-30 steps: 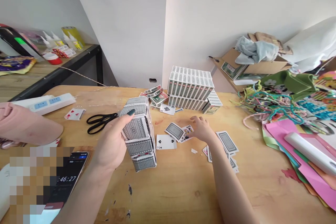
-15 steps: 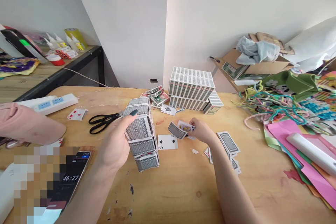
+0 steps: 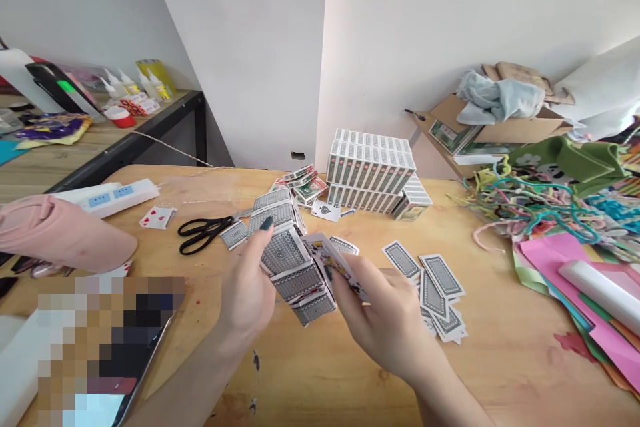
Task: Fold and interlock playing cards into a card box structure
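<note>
My left hand (image 3: pixel 250 280) grips a block built of grey-backed playing cards (image 3: pixel 285 253), thumb across its face, and the block leans over. In my right hand (image 3: pixel 385 313) is a playing card (image 3: pixel 334 255), pinched by thumb and fingers against the block's right side; whether it is a single card cannot be made out. Beyond that hand, a face-down card (image 3: pixel 344 245) lies on the wooden table (image 3: pixel 320 380). Several loose grey-backed cards (image 3: pixel 443 275) are spread to the right. Left of the block lie black scissors (image 3: pixel 203 235) and another face-down card (image 3: pixel 234 234).
Stacked card boxes (image 3: pixel 370 160) stand at the back, with a few loose boxes (image 3: pixel 306 183) beside them. At left are a pink roll-shaped item (image 3: pixel 65 230), a power strip (image 3: pixel 120 193) and a phone (image 3: pixel 150 353). Tangled yarn (image 3: pixel 530 203) and coloured paper (image 3: pixel 595 300) cover the right side.
My right hand has lifted a card from the table and brought it left against the block. The block has tilted in my left hand. The view has shifted slightly.
</note>
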The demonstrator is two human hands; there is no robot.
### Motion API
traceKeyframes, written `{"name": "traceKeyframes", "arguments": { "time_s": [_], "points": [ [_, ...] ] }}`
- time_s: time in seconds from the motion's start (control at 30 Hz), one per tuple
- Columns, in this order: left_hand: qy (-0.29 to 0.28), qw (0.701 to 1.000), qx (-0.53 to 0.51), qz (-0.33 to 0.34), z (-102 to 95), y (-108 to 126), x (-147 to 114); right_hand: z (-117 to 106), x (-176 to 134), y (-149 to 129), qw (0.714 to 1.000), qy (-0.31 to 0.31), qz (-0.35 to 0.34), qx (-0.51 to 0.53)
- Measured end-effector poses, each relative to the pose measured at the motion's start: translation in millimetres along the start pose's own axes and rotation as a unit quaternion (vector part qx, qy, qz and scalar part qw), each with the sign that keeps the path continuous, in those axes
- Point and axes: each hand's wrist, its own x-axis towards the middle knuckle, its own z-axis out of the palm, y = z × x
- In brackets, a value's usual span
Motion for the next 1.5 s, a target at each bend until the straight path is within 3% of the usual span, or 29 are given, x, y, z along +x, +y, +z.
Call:
{"name": "traceKeyframes", "arguments": {
  "time_s": [0.43, 0.67, 0.8, 1.03, 1.17, 1.27, 1.37, 1.5],
  "points": [
    [-0.042, 0.999, 0.000, 0.005, 0.7, -4, -3, 7, 1, 1, 0.998, 0.019, -0.018, -0.057],
    [-0.043, 0.999, 0.031, 0.004, 2.4, -6, -5, 11, 0, -2, 0.989, 0.013, -0.029, -0.148],
    [-0.063, 0.995, 0.078, 0.019, -2.6, -12, -9, 9, -3, -5, 0.984, -0.010, 0.003, -0.178],
    [-0.132, 0.955, 0.214, 0.155, -9.8, -15, -15, -3, -7, -5, 0.979, -0.112, 0.057, -0.158],
    [-0.125, 0.939, 0.265, 0.178, -11.1, -15, -12, -1, -4, -6, 0.970, -0.164, 0.150, -0.098],
    [-0.111, 0.926, 0.299, 0.203, -15.5, -19, -10, 5, -2, -8, 0.963, -0.170, 0.207, -0.039],
    [-0.104, 0.931, 0.294, 0.190, -18.1, -24, -10, 14, -4, -9, 0.961, -0.153, 0.228, -0.019],
    [-0.072, 0.955, 0.251, 0.139, -13.6, -27, -12, 24, -10, -7, 0.968, -0.127, 0.208, -0.063]
  ]
}}
